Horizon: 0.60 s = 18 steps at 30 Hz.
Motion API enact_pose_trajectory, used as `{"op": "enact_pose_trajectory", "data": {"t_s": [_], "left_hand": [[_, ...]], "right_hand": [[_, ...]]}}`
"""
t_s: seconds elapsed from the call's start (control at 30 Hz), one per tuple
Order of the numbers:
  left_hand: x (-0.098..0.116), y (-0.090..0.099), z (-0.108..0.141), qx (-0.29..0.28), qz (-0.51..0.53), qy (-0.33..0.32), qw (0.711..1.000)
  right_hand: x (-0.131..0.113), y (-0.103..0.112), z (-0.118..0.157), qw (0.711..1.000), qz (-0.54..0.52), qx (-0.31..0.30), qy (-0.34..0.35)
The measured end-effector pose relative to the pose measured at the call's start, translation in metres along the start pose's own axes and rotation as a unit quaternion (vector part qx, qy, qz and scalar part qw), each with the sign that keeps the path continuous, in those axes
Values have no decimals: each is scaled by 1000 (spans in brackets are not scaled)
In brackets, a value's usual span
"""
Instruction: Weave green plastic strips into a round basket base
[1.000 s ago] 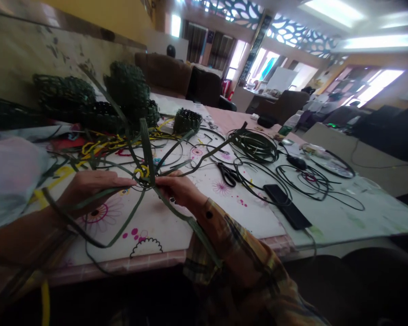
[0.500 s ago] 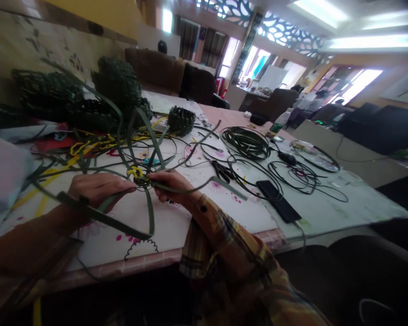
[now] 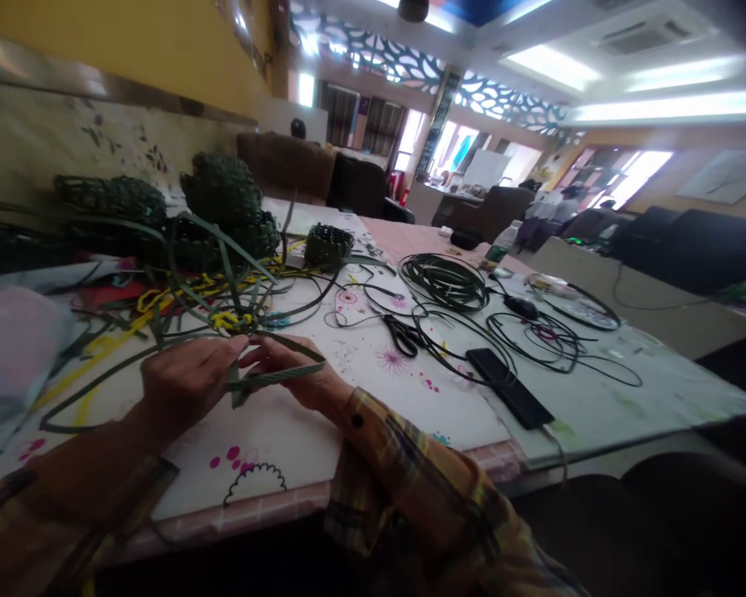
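Single head-worn view, looking forward and down from the seated person's position across the bench (image 3: 410,414). Both hands sit close beneath the lens at lower left; the bench runs away rightward, and the room's far windows and ceiling lights fill the upper frame.

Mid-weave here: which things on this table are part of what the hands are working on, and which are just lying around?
In hand:
left hand
right hand
green strips
yellow knot

Lying about:
scissors
phone
coil of green cord
small woven basket
stacked woven baskets
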<state>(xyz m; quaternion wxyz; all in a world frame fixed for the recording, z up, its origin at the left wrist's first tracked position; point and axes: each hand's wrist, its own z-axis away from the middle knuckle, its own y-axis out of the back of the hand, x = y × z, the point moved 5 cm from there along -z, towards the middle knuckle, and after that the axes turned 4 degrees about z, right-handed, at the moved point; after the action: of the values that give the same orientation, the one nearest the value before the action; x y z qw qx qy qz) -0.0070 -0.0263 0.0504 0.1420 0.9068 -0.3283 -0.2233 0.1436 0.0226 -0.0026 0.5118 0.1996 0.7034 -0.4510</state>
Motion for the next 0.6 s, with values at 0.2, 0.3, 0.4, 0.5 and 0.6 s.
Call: {"op": "enact_pose_trajectory", "data": {"t_s": [0.2,0.3,0.4,0.5,0.6], "left_hand": [[27,-13,-7,-55,4,-7,998],[34,-29,-7,-105,34,80,991],[47,-33,-9,-156,44,145,976],[55,-5,-13,-174,93,139,970],[22,33,-9,-188,207,195,940]], "right_hand": [[10,7,6,984,74,157,35],[2,15,10,970,114,206,61],[-10,24,11,952,192,226,78],[-18,32,8,948,199,238,65],[-21,34,4,962,135,232,39]]}}
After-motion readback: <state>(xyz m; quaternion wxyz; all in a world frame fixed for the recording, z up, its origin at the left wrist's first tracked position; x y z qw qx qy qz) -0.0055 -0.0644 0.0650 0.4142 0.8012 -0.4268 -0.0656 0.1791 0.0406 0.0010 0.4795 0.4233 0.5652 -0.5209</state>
